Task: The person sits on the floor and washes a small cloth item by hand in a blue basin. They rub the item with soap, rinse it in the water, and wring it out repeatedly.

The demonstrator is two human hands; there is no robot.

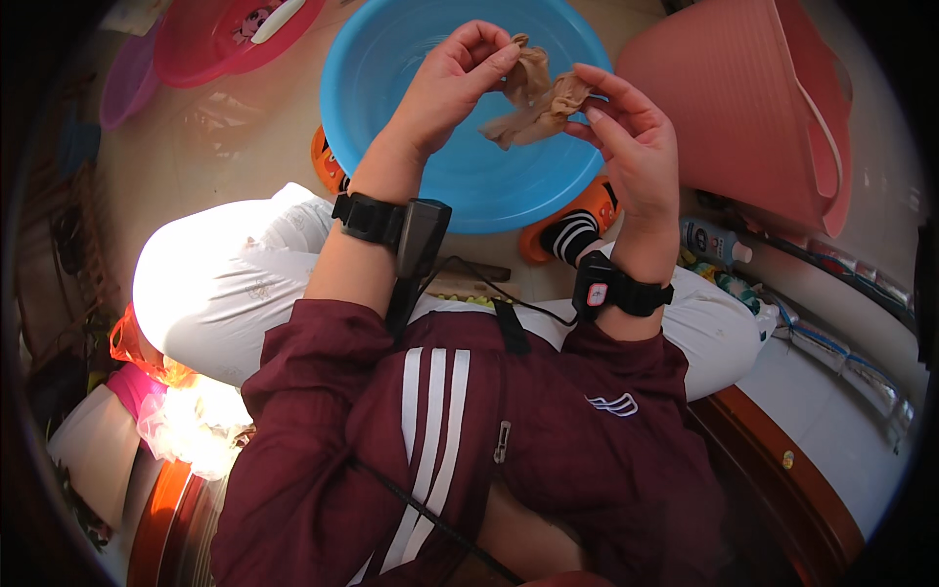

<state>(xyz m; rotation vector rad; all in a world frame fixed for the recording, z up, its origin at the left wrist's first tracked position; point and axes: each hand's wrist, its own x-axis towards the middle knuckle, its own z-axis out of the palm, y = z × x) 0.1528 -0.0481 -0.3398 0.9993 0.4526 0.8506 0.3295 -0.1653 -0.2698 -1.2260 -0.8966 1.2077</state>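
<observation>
Both hands are raised over a blue plastic basin [469, 202] that stands on the floor between my feet. Between finger and thumb, my left hand [469, 66] pinches one bunched end of a thin beige fabric piece [527, 73], which looks like a sheer sock. My right hand [631, 132] grips another bunched part of sheer beige fabric [565, 95] at its fingertips. A loose end hangs above the basin. Whether the two bunches are one piece or two, I cannot tell. The basin seems to hold clear water.
At the right lies a large pink flexible tub [719, 95] with a handle. A plastic bottle [711, 241] is below it. Pink [198, 44] and purple basins [128, 81] sit at upper left, a white-handled brush or scoop [277, 20] in the pink one. Plastic bags [194, 425] lie by my left leg.
</observation>
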